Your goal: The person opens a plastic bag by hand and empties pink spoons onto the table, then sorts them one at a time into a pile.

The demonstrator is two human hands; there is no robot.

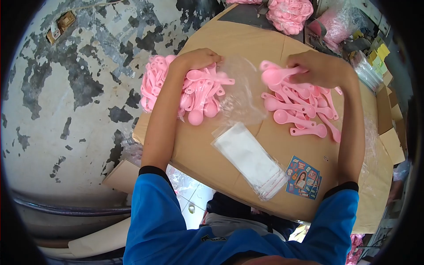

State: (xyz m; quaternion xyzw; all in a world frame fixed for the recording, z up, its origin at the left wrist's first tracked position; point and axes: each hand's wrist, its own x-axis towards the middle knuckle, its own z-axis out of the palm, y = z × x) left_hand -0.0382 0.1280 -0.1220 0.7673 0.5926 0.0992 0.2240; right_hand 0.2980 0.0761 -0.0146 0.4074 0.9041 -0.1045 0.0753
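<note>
While the left hand rests over the left-hand heap of pink scoops with its fingers bent, the right hand is above a second pile of scoops, its fingers closed about the handle of one slightly blurred scoop. Whether the left fingers grip anything, I cannot tell. Both heaps lie on the brown-covered table, well apart, and a clear plastic bag spreads between them, near the left heap. Nearer the person, a stack of flat clear-and-white packets lies slantwise, with blue printed cards just beside its near end. Beyond the table's far edge sits a bulging bundle of pink items.
</note>
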